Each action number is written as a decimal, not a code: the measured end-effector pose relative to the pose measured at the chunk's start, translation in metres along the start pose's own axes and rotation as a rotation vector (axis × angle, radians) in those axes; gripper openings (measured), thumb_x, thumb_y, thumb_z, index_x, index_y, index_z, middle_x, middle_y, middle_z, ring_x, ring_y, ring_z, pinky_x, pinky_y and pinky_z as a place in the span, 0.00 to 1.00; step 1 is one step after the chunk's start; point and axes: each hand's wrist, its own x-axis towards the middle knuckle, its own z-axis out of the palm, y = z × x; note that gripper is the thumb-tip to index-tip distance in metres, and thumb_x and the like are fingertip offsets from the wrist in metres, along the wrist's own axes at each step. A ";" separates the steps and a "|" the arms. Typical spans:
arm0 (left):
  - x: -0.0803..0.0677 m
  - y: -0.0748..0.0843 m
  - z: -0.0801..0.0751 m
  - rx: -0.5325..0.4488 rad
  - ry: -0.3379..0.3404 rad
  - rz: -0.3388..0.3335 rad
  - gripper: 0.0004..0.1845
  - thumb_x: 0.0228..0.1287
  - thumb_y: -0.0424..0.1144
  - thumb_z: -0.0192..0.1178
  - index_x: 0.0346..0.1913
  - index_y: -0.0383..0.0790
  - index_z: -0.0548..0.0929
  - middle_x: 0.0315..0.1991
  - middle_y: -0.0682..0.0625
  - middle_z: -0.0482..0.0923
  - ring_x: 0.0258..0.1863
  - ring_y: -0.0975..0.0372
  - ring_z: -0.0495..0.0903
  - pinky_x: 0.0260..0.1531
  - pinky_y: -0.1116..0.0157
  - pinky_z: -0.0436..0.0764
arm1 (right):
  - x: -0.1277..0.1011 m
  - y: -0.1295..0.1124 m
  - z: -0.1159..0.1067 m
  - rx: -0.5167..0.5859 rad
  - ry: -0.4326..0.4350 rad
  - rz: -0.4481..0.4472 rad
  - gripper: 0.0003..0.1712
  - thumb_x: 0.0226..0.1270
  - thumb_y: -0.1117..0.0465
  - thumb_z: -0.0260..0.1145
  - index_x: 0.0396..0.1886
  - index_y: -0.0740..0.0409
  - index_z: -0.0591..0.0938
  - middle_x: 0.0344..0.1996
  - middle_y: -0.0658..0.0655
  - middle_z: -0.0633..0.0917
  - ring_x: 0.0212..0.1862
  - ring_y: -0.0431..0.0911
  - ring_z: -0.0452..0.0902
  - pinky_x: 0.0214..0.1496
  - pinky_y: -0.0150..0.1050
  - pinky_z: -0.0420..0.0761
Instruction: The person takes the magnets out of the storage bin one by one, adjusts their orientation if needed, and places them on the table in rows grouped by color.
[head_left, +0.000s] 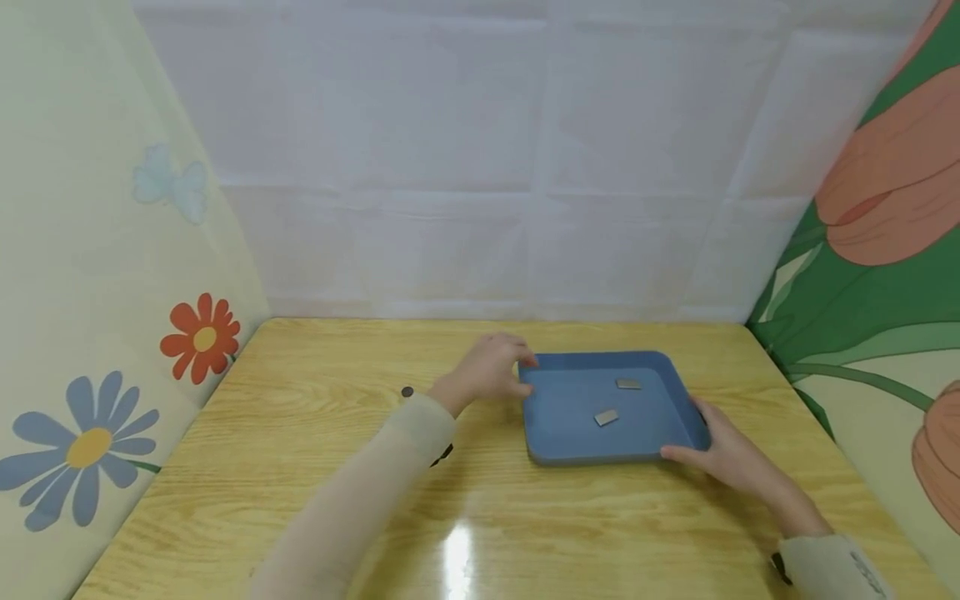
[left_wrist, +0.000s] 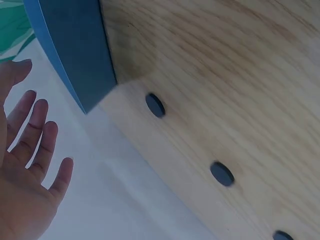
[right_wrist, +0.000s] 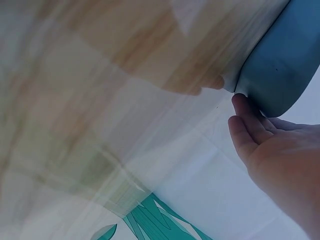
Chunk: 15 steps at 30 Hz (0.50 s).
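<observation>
both hands (head_left: 491, 367) (head_left: 720, 454) touch the blue tray (head_left: 570, 454) corners.

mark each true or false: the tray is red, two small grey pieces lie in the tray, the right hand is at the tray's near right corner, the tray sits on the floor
The tray is red: false, it is blue.
Two small grey pieces lie in the tray: true.
The right hand is at the tray's near right corner: true.
The tray sits on the floor: false, it sits on a wooden table, with the left hand at its far left corner.
</observation>
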 end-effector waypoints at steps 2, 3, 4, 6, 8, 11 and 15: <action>0.004 0.005 0.003 0.011 -0.010 0.010 0.18 0.62 0.48 0.73 0.53 0.46 0.89 0.52 0.52 0.86 0.60 0.52 0.80 0.70 0.44 0.70 | 0.000 -0.001 0.000 0.002 0.000 -0.003 0.68 0.66 0.38 0.72 0.81 0.74 0.42 0.77 0.83 0.49 0.75 0.80 0.48 0.70 0.76 0.60; 0.006 0.008 0.004 0.012 -0.018 0.011 0.19 0.63 0.48 0.73 0.54 0.46 0.89 0.53 0.52 0.86 0.61 0.52 0.79 0.71 0.45 0.70 | 0.000 -0.001 0.000 0.001 0.000 -0.003 0.68 0.66 0.38 0.72 0.81 0.74 0.42 0.77 0.83 0.49 0.75 0.80 0.48 0.70 0.76 0.60; 0.008 0.011 0.005 0.012 -0.030 0.009 0.19 0.63 0.48 0.72 0.54 0.46 0.89 0.54 0.52 0.86 0.62 0.52 0.79 0.71 0.45 0.70 | 0.000 -0.001 0.000 0.003 0.000 -0.004 0.68 0.66 0.38 0.72 0.81 0.74 0.42 0.78 0.83 0.49 0.75 0.80 0.48 0.70 0.76 0.60; 0.011 0.017 0.007 0.021 -0.047 0.009 0.19 0.64 0.49 0.72 0.55 0.47 0.88 0.56 0.53 0.86 0.63 0.53 0.78 0.72 0.46 0.69 | 0.000 -0.001 0.000 0.005 0.001 -0.006 0.68 0.66 0.38 0.72 0.81 0.74 0.42 0.78 0.83 0.48 0.75 0.80 0.48 0.70 0.76 0.60; 0.015 0.024 0.010 0.038 -0.062 0.008 0.19 0.65 0.50 0.72 0.56 0.48 0.88 0.56 0.55 0.86 0.64 0.55 0.78 0.72 0.47 0.70 | 0.000 -0.001 0.000 0.007 0.002 -0.009 0.68 0.66 0.38 0.72 0.81 0.74 0.42 0.78 0.83 0.48 0.75 0.80 0.48 0.70 0.76 0.60; 0.021 0.033 0.014 0.063 -0.073 0.020 0.19 0.65 0.51 0.71 0.55 0.50 0.88 0.55 0.56 0.86 0.63 0.57 0.79 0.71 0.49 0.71 | -0.001 -0.001 0.000 0.004 0.006 -0.009 0.68 0.66 0.38 0.72 0.81 0.74 0.42 0.78 0.83 0.49 0.75 0.80 0.48 0.70 0.77 0.60; 0.029 0.045 0.020 0.102 -0.094 0.047 0.19 0.65 0.53 0.71 0.56 0.52 0.88 0.52 0.58 0.85 0.61 0.58 0.79 0.67 0.51 0.74 | -0.001 -0.001 0.001 -0.002 0.013 -0.010 0.68 0.65 0.38 0.72 0.81 0.74 0.42 0.78 0.83 0.49 0.75 0.80 0.49 0.70 0.77 0.60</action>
